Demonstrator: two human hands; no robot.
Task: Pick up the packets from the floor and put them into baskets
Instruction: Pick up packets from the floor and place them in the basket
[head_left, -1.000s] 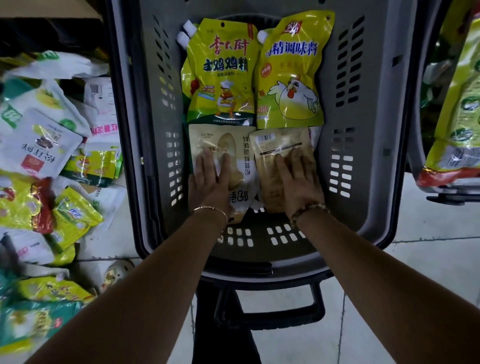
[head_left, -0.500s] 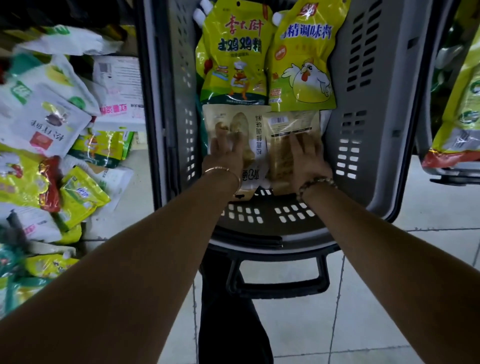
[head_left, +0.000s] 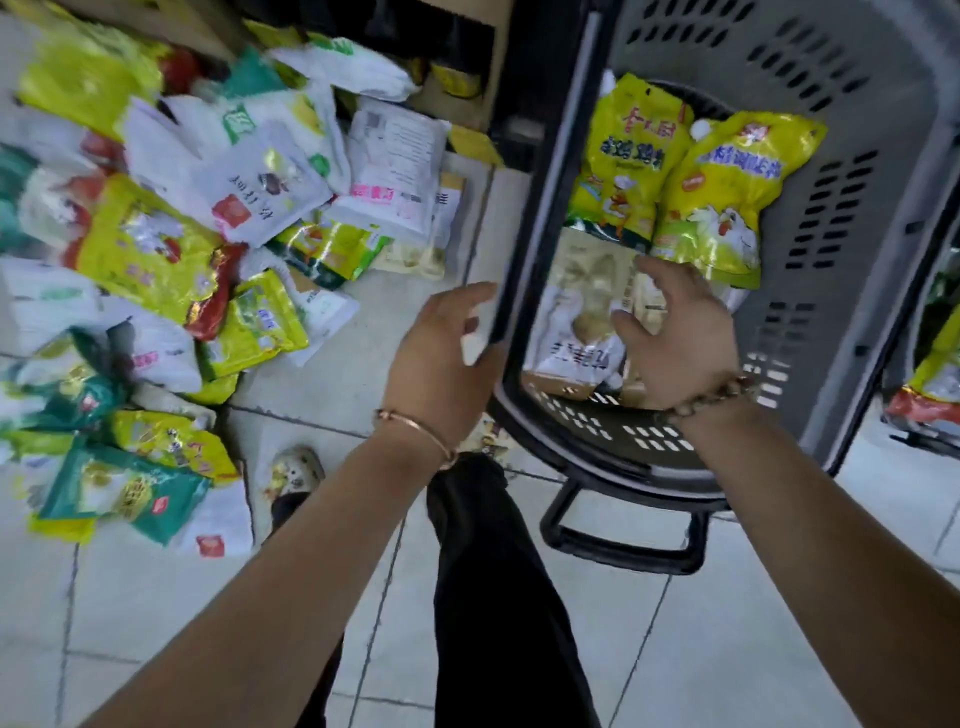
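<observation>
Basket edges: grey basket (head_left: 841, 312) with slotted walls, its black handle (head_left: 623, 545) nearest the person
Open room: bare tiled floor (head_left: 701, 623) on the near side; a second basket (head_left: 935, 374) close on the right
Floor pile: loose packets (head_left: 208, 234) heaped left of the basket, well apart from both hands
In the basket: two yellow packets (head_left: 717, 208) at the far end, beige packets (head_left: 576, 306) nearer, just under the right fingers
Left hand (head_left: 441, 353): at the basket's left rim, fingers loosely curved and apart, holding nothing
Right hand (head_left: 675, 338): over the beige packets, fingers spread, gripping nothing; contact cannot be told
</observation>
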